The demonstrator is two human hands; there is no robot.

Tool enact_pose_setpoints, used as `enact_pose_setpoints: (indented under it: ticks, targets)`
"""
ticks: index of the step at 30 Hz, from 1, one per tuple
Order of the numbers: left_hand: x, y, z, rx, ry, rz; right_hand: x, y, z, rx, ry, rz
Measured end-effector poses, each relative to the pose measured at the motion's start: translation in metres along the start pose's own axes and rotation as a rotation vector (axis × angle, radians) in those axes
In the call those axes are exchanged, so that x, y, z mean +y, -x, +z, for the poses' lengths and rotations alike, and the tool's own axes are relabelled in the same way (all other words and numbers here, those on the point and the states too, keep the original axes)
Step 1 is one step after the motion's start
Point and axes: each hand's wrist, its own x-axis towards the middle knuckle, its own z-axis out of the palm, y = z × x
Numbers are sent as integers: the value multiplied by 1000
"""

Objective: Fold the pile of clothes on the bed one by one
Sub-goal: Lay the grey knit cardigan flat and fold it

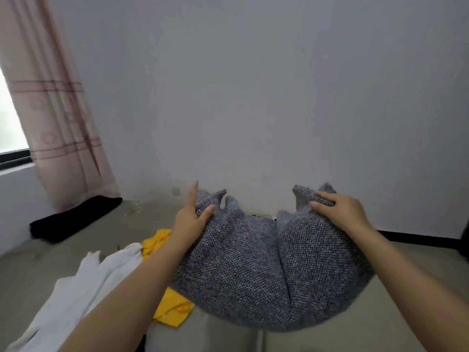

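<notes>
A grey knitted garment [266,270] hangs in front of me over the bed [355,334], held up at its two top corners and sagging in the middle. My left hand [191,219] grips the left corner, index finger pointing up. My right hand [340,209] is clenched on the right corner. A white garment [83,288] lies crumpled at the lower left of the bed. A yellow garment [172,308] lies beside it, partly hidden under my left forearm and the grey knit.
A black cloth [76,219] lies at the bed's far left, below a pink curtain [55,110] and a window [10,123]. A plain white wall [279,85] rises right behind the bed. A dark strip [418,241] runs along the wall at right.
</notes>
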Motion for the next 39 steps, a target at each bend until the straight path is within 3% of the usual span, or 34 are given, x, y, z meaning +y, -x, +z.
enact_pose_setpoints:
  ticks: [6,15,31,39]
  targets:
    - [74,-92,98,-107,7,77,70,-87,-62,67,2,67]
    - [128,-215,204,-99,-21,44,131,-229,-113,179,-16,23]
    - [97,-539,305,-13,-4,42,146,-565,-49,251,-106,-36]
    - [84,-670,395,8,-3,42,188,-716,-20,256,-145,-69]
